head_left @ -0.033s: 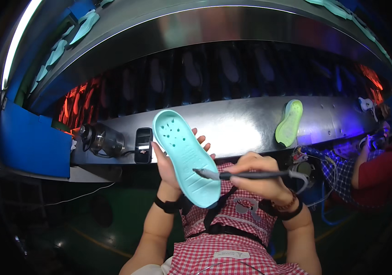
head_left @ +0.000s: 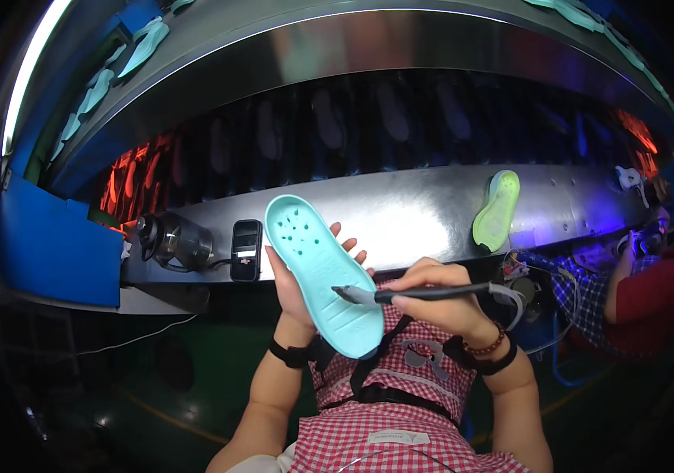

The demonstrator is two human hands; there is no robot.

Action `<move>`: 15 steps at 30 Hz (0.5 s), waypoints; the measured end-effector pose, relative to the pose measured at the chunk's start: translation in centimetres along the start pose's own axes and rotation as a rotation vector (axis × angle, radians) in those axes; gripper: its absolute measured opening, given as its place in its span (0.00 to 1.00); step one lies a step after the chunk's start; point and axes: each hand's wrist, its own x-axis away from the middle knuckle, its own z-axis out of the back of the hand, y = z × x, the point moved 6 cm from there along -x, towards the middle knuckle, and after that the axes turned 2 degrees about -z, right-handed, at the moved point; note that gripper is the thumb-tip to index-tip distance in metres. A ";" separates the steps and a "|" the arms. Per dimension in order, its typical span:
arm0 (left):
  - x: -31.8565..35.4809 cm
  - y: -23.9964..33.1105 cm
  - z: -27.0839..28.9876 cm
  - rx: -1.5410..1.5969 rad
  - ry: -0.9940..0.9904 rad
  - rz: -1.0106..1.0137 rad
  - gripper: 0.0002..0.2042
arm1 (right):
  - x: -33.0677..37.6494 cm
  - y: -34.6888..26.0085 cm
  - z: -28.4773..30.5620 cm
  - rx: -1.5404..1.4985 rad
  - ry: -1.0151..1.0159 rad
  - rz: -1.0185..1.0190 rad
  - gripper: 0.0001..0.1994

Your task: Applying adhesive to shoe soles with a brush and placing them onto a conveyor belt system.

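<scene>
My left hand (head_left: 291,293) holds a turquoise shoe sole (head_left: 318,266) from beneath, thumb along its left edge and fingertips showing past its right edge. The sole lies slanted, its wide end with several small holes pointing away from me and its grooved end towards me. In my right hand (head_left: 449,298), the fingers pinch a black-handled brush (head_left: 357,295). A grey hose (head_left: 517,297) curves off the handle's rear end. The brush's dark tip is over the middle of the sole; whether it touches the surface I cannot tell.
A yellow-green sole (head_left: 498,213) lies on the metal bench (head_left: 408,213). Towards the left stand a glass jar (head_left: 183,242) and a black tray (head_left: 246,248). Dark soles line the conveyor behind, with turquoise soles (head_left: 145,49) on the upper shelf. At right sits another person in red (head_left: 648,296).
The sole in my left hand has shifted slightly towards me and to the right. The brush has risen a little in the picture, and its tip stays over the middle of the sole.
</scene>
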 end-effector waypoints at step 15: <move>0.2 1.0 0.1 -0.156 0.086 -0.201 0.45 | 1.3 -3.4 -1.6 0.159 -0.179 0.336 0.10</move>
